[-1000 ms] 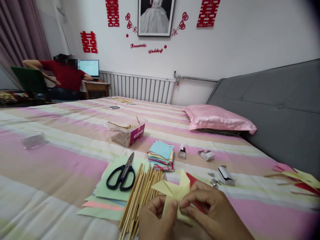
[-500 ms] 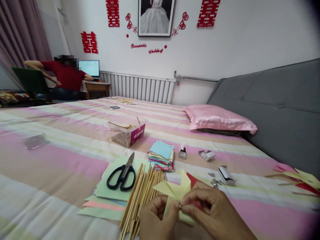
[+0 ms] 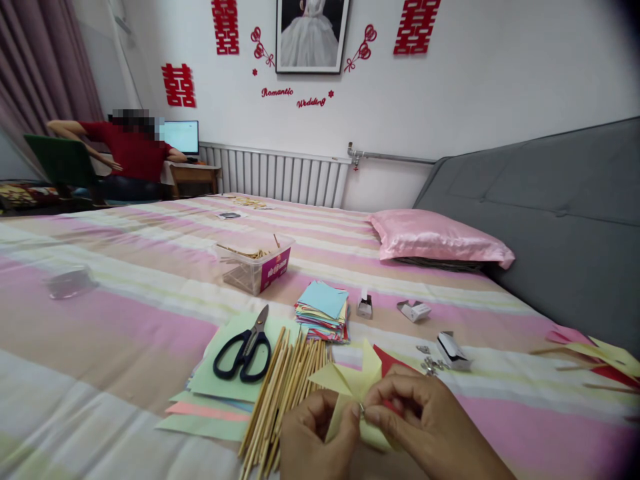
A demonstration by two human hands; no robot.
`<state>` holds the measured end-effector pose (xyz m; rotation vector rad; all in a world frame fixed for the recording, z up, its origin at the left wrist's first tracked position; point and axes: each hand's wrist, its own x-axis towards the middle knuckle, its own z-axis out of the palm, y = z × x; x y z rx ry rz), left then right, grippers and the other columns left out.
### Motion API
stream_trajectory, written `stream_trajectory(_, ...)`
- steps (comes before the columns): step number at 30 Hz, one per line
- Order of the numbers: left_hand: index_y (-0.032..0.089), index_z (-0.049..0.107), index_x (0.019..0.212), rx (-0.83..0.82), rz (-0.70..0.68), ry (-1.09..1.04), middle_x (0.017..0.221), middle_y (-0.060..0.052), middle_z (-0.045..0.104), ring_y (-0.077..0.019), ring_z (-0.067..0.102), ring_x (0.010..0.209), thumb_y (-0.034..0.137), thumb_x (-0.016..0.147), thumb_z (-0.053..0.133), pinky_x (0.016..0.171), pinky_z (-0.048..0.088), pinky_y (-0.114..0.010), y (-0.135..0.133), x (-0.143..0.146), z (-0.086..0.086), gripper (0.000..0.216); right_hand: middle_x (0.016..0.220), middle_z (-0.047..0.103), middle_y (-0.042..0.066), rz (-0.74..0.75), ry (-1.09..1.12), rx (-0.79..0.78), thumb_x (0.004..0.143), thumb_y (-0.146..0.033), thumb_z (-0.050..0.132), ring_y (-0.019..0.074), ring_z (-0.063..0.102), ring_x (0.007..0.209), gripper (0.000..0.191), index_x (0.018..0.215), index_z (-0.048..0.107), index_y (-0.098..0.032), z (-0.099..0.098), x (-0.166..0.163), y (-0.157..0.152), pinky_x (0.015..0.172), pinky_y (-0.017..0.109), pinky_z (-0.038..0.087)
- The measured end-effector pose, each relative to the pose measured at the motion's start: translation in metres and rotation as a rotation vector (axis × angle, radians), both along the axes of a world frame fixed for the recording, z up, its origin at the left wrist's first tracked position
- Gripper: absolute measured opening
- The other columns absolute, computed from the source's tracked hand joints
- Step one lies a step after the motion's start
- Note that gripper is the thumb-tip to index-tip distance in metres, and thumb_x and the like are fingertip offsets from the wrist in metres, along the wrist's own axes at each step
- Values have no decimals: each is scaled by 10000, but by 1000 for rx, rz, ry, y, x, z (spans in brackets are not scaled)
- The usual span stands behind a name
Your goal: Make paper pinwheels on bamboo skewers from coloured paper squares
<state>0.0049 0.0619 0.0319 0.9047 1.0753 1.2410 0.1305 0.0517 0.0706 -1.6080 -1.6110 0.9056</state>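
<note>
A pale yellow paper pinwheel [image 3: 354,381] is pinched at its near side by my left hand [image 3: 317,437], thumb on top of the paper. My right hand [image 3: 417,417] holds a small metal thumbtack [image 3: 362,408] between thumb and forefinger, against the middle of the pinwheel. Partly covered by the right hand, a red piece of paper [image 3: 390,360] lies beyond. Left of my hands is a bundle of thin wooden sticks [image 3: 277,397]. Several loose metal tacks [image 3: 433,365] lie beside a small opened box [image 3: 453,351] past my right hand.
Black-handled scissors [image 3: 243,357] rest on green paper sheets [image 3: 210,380]. Beyond are a stack of coloured paper squares [image 3: 323,301], a clear plastic tub [image 3: 256,273] of sticks and a pink pillow [image 3: 440,237]. Finished-looking pinwheels [image 3: 600,353] lie far right. A person [image 3: 133,153] sits at a desk.
Both hands and the pinwheel have shifted very slightly to the right. The fingers have moved a little around the thumbtack, and more red shows by the right hand's fingers.
</note>
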Motion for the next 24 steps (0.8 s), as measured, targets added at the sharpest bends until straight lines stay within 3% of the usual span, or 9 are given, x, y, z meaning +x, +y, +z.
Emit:
stream_trajectory(12,147,593,526,18,22,158,490,-21,582,-139,514,505,390,564,634,482,401,-222,1,1,-16,249,620,472,-22,-4,-7,22,699,-200,556,122,434,575,94,624,606,-173,-2,-2,0,530,226,343)
stream_trajectory(14,142,607,532,37,30,183,489,-28,588,-142,508,501,399,572,631,480,399,-227,1,0,-16,261,682,501,-8,-5,-31,82,698,-196,563,141,479,645,80,624,590,-181,-3,-2,-1,594,243,375)
stream_trajectory(18,139,621,530,75,42,182,489,-36,604,-141,505,495,389,586,629,484,401,-225,2,-2,-12,257,914,534,39,-44,14,165,699,-233,584,217,482,975,70,648,553,-197,-11,-3,0,817,312,376)
stream_trajectory(24,144,624,522,53,82,132,493,-32,609,-144,514,503,374,563,653,490,405,-225,2,-2,-14,236,671,576,-33,-48,392,118,685,-289,614,150,551,641,276,752,351,-237,-19,-11,2,617,276,436)
